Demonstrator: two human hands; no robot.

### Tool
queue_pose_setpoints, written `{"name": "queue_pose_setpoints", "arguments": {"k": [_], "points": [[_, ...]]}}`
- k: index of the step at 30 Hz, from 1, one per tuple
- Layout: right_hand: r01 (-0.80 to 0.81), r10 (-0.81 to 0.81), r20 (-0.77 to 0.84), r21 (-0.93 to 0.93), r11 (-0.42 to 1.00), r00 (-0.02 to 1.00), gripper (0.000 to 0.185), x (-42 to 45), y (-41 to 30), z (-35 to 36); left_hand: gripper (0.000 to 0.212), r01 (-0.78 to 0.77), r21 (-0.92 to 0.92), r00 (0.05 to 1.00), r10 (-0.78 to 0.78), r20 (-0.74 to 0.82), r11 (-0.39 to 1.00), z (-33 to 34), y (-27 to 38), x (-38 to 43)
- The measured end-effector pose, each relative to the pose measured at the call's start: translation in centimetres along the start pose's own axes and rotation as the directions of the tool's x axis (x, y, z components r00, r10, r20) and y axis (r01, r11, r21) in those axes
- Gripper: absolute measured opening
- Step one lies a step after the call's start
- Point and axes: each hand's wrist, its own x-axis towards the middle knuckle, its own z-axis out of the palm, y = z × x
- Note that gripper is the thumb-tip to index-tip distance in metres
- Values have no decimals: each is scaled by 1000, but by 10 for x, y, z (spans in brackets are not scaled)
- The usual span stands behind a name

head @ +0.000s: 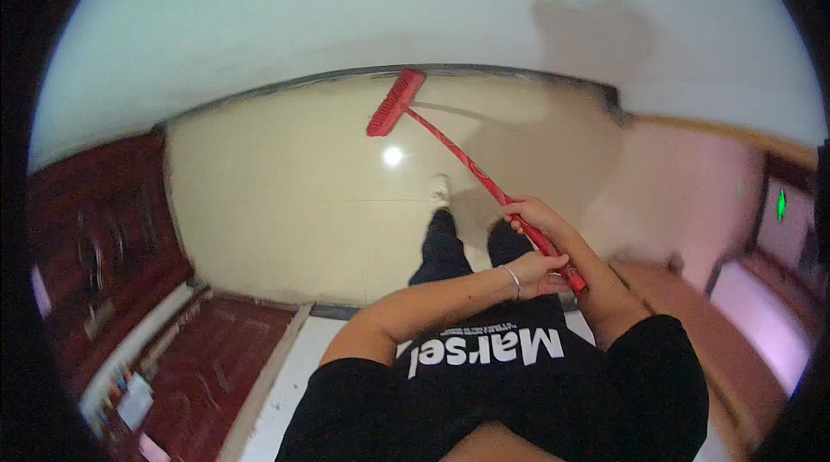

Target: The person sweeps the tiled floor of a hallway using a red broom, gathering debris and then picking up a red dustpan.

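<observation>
A red broom reaches from my hands out across the floor. Its bristled head [395, 103] lies near the dark skirting at the foot of the wall, turned at an angle to it. My right hand [533, 217] is wrapped around the red patterned handle [463, 158] at its upper part. Closer to my body, my left hand [541, 272], with a bracelet at the wrist, holds the handle near its end. One light shoe [439, 190] shows on the floor below the handle.
A pale wall [324, 15] with a dark skirting [483, 68] runs across the front. Dark red carved doors [104, 228] stand at the left, another dark red panel [214, 358] at the lower left. The tiled floor [292, 190] continues towards a pinkish area at the right.
</observation>
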Motion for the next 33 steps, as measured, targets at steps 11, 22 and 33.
{"name": "queue_pose_setpoints", "arguments": {"k": [11, 22, 33], "points": [[222, 54, -408, 599, 769, 911, 9, -149, 184, -173, 23, 495, 408, 864, -384, -326, 767, 73, -150, 160], [574, -118, -643, 566, 592, 757, 11, -184, 245, -209, 23, 614, 612, 788, -345, -510, 498, 107, -199, 204], [480, 54, -703, 537, 694, 709, 13, -158, 272, -202, 20, 815, 484, 579, -430, -692, 319, 85, -193, 222]]}}
